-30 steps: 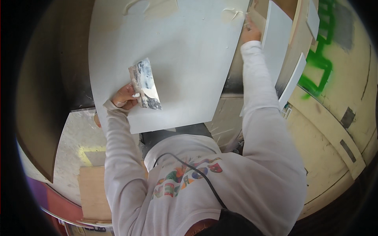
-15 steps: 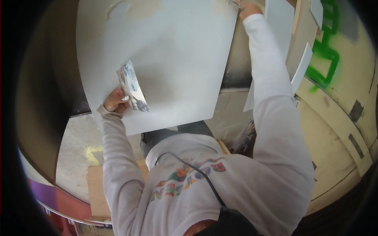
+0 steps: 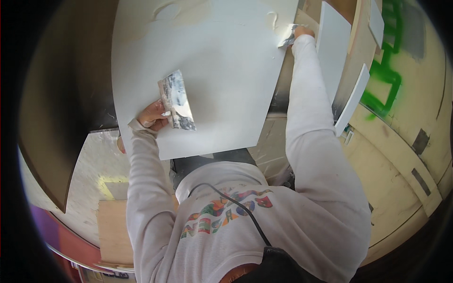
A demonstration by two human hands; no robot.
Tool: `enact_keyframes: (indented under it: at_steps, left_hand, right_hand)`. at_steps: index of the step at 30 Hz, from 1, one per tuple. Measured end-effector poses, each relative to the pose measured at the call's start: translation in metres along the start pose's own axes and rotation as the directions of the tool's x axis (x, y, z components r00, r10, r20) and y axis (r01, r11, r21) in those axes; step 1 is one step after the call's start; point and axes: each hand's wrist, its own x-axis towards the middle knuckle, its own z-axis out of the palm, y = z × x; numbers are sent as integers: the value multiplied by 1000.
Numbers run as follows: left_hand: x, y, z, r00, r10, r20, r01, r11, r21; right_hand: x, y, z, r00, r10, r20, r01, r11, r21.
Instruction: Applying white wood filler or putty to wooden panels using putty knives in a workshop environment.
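Note:
A large white panel (image 3: 222,94) fills the middle in front of me. Over its lower left part, my left hand (image 3: 155,114) grips a wide putty knife (image 3: 178,100), its metal blade smeared with filler. At the panel's upper right edge my right hand (image 3: 304,33) is closed round a second putty knife (image 3: 287,37), whose blade lies at the panel's surface. A curl of wet filler (image 3: 273,20) shows just above that blade. Farther left, near the top, a ring-shaped smear of filler (image 3: 166,11) marks the panel.
Narrow white boards (image 3: 334,42) stand to the right, with a smaller white strip (image 3: 353,100) nearer. Beyond them is a pale yellowish surface (image 3: 401,155) with green paint marks (image 3: 388,85). A plywood piece (image 3: 114,231) lies at lower left. A black cable hangs over my shirt.
My right hand has come down toward me along the panel's edge, and its blade now shows broadside. My left hand and its knife sit farther right in view, as does the panel.

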Motion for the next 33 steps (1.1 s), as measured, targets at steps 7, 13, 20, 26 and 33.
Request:
enact_keyframes:
  at_steps: [7,13,20,26,33]
  left_hand:
    - [1,2,6,999,-11,-45,9,999,-38]
    - [3,4,8,1000,-20,1,20,999,-45]
    - [1,7,13,999,-39,-22,39,999,-30]
    - [1,4,7,999,-46,-28,45,998,-36]
    - [-1,4,6,998,-50,31,52,996,-70]
  right_hand:
    - [11,-24,-2,998,44,39,-46,997,55]
    - [0,-57,1,994,-30,104,12,987,161]
    - [10,-43,-32,989,-33,146,-13,953,303]
    - [-14,-22,-15,969,183,168,-225,935,276]
    - [-61,-92,30,983,102,150,-107,994,30]
